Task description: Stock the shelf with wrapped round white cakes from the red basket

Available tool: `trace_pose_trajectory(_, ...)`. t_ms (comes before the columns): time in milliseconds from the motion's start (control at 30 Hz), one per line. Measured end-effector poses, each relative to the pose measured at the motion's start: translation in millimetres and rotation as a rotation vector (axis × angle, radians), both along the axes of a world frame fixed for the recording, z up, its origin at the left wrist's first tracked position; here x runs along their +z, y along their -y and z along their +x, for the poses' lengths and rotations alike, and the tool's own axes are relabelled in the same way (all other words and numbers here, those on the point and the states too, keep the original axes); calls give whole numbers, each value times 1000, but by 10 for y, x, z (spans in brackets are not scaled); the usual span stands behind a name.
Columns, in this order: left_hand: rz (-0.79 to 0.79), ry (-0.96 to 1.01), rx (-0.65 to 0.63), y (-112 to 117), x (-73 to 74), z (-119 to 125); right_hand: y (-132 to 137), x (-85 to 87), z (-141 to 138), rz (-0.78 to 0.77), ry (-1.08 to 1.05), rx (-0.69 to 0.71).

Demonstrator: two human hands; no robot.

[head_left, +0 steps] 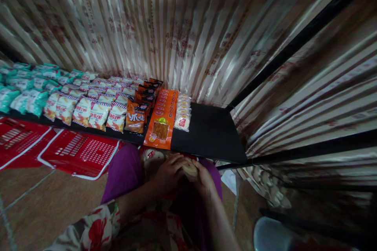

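In the head view, my right hand has its fingers wrapped round a pale, roundish thing, held low over my lap just in front of the shelf; my left hand lies against its other side with bent fingers, and I cannot tell whether that grip is closed on it or only resting there. As far as I can judge, much of the setting-out is done: teal bags fill the left part, white bags stand in rows beside them, then come a file of brown-orange bags, a long orange packet lying flat, and a short line of clear packs. The pale thing is not on the shelf, so I take that piece as left over, along with a pale bundle with a red mark by my knee. As for writing, the white bags carry red characters, the last two perhaps 上虾; the brown-orange front seems to read 爪烧 in white. The orange packet has repeated red ovals and a yellow badge, too small to read, and the clear pack's red label is blurred. I can make out no brand for certain.
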State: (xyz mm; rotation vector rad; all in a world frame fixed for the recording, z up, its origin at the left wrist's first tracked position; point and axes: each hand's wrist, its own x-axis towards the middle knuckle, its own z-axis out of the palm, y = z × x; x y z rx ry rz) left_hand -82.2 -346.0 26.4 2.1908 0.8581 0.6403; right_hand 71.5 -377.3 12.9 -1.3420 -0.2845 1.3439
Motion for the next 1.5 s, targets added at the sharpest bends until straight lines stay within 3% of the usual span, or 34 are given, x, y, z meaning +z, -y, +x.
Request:
trace_pose_trajectory(67,-3,47,14,-2,-17,13,-2,63,-5,-53,-98,-6)
trace_pose_trajectory(300,-29,118,98,-13,-75,50,33,225,-11,-121,28,8)
trace_pose_trajectory(733,-295,105,260,-37,-18,71,-8,188,-55,-130,74,23)
trace_pose_trajectory(1267,-413,83,349,-92,39,99,-35,251,-90,-95,169,34)
trace_pose_trajectory(1500,-458,150,387,-115,30,131,6,222,-66,-73,335,63)
